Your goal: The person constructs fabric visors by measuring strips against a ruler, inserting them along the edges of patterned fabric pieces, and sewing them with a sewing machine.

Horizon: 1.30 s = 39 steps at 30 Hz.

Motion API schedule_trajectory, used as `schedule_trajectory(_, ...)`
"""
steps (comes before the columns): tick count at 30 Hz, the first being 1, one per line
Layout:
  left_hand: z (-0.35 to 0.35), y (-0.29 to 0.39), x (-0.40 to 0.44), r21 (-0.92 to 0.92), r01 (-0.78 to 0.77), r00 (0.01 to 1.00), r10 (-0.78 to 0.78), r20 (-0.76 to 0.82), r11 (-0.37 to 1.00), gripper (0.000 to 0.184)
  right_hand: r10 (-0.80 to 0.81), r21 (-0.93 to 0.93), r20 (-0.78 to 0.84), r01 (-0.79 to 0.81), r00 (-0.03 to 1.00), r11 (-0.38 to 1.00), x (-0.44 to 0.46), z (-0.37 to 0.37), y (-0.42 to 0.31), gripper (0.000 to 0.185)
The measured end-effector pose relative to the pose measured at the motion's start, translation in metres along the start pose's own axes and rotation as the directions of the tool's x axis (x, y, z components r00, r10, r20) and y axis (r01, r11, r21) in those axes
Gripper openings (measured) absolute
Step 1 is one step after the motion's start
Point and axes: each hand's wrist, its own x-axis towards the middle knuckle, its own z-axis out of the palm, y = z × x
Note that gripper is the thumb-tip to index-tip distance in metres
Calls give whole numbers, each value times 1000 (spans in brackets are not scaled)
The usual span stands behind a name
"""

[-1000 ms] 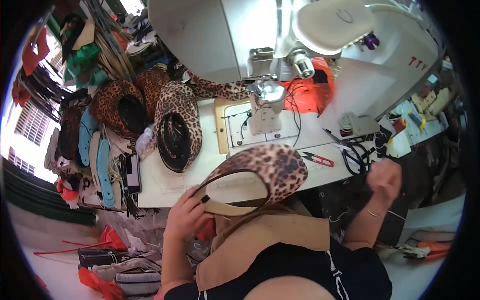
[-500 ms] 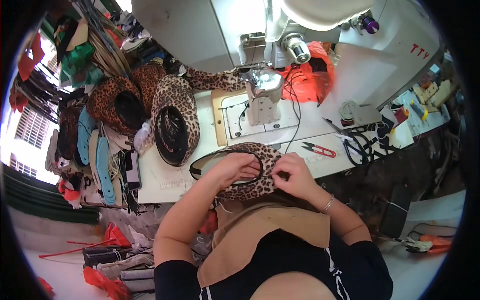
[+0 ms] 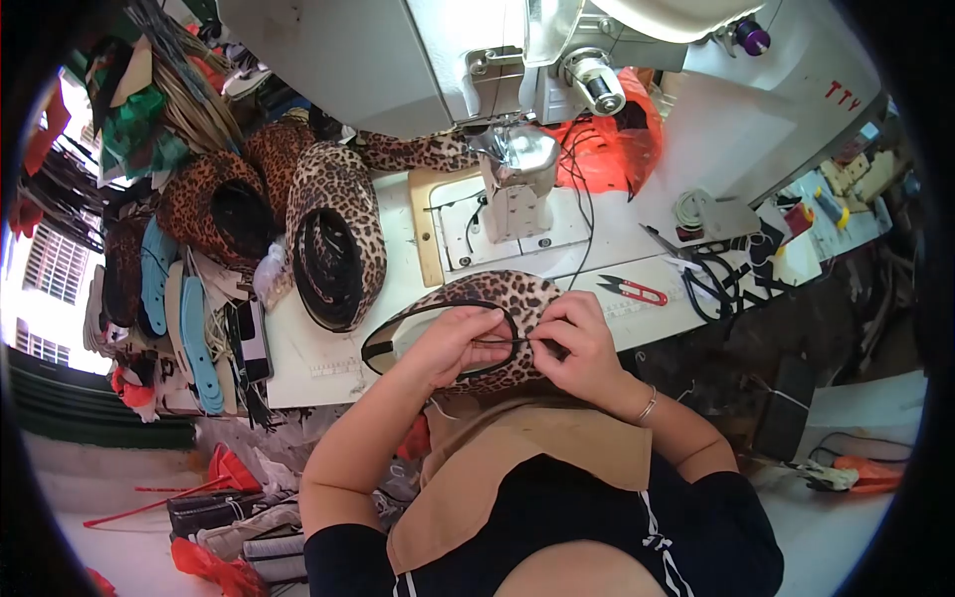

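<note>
Here, in the head view, the leopard shoe top sits at the front edge of the bench, just in front of the sewing machine and close to the brown apron. The left hand has its fingers tucked in the big hole, and its grip is narrow, holding the rim. The right hand has a tight little grip too, pinching at the black edge. The bit between the fingertips is too small for me to tell if a thread is there as well.

A hard tug could pull the black edge out of shape or make it come loose, because it looks thin. The shoe top could also slip down, since it lies so near the front of the bench. The red snips lie near the right hand with their points bare, so a quick reach that way could give a poke.

The shoe top looks soft and bendy, with dark spots on pale cloth, and its hole is a long egg shape. The spotted shoe on the left is round and puffy, with a shiny black inside. The orange bag is thin and crinkly, the blue strips look flat and smooth, and the machine post is hard, boxy metal.
</note>
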Motion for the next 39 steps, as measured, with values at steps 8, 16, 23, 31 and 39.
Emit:
schedule_trajectory(8, 7, -1, -8, 0, -80, 997, 80, 10, 997, 19, -24, -45, -21, 23, 1000, 999, 4, -1, -5, 16)
schedule_trajectory(16, 21, -5, -9, 272, -260, 954, 290, -74, 926, 12, -55, -93, -31, 52, 998, 994, 8, -2, -9, 15)
schedule_trajectory(23, 34, 33, -9, 439, -471, 779, 594, -199, 765, 9, -169, -10, -111, 169, 979, 986, 63, -21, 1, 16)
schedule_trajectory(31, 44, 138, 23, 158, -517, 833, 537, -133, 841, 20, 44, 23, -119, -41, 992, 999, 152, -47, 29, 14)
schedule_trajectory(39, 33, 155, 42, 253, -504, 834, 542, -104, 826, 40, 63, 187, -166, -31, 984, 982, 158, -41, 53, 19)
